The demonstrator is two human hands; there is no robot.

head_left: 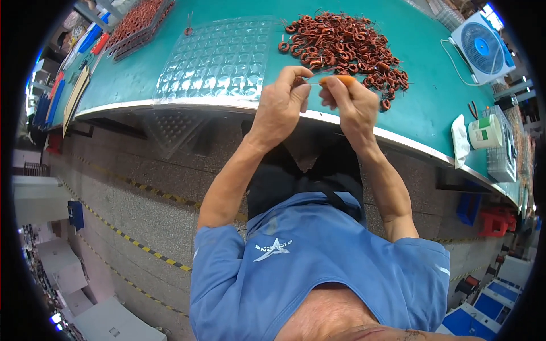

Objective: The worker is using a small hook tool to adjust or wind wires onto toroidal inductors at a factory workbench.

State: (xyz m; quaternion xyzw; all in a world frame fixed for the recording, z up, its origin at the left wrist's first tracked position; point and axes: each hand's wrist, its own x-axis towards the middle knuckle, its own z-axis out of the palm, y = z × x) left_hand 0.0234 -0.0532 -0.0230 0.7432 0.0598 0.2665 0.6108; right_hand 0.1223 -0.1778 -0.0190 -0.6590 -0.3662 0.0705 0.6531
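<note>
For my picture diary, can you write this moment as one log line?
left hand: pinching dark-red piece | right hand: holding orange-handled tool | green table: coil pile, clear tray

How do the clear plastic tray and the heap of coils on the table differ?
The clear plastic tray is see-through; the heap of coils is reddish-brown. The tray is a flat, orderly grid, while the heap is a loose jumble. Both rest on the green tabletop.
</note>
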